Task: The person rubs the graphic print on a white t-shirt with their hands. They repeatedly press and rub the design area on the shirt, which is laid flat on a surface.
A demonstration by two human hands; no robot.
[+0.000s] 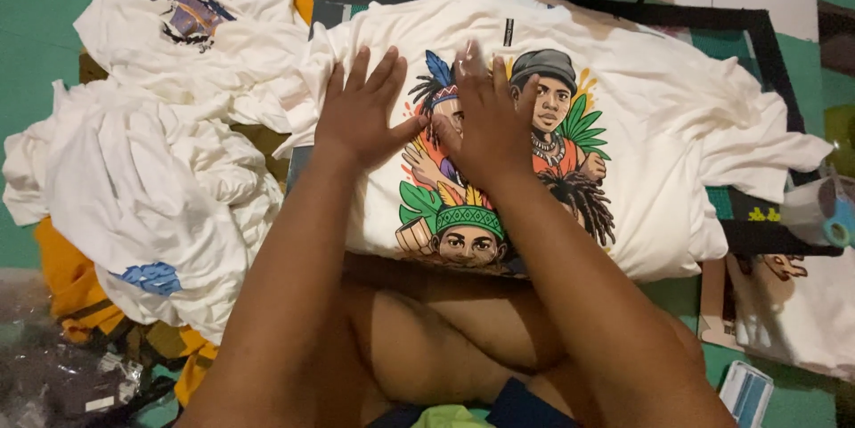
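Your left hand [361,116], your right hand [485,121]: both palms down, fingers spread, nothing gripped, pressing flat on white shirt [641,116]. Flat pressure likely smooths cloth and pins it against dark frame [766,27] beneath. Shirt lies spread in front of your crossed legs, printed side up: colourful print [508,170] of faces, feathers, green leaves. Sleeve at right rumpled. Heap of white shirts [142,170] just left, over yellow cloth [67,281]. Tape roll [815,210] at far right.

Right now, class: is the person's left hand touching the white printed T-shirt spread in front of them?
Touching. The head view shows the left hand lying flat, fingers spread, on the white printed T-shirt, with no gap beneath the palm.
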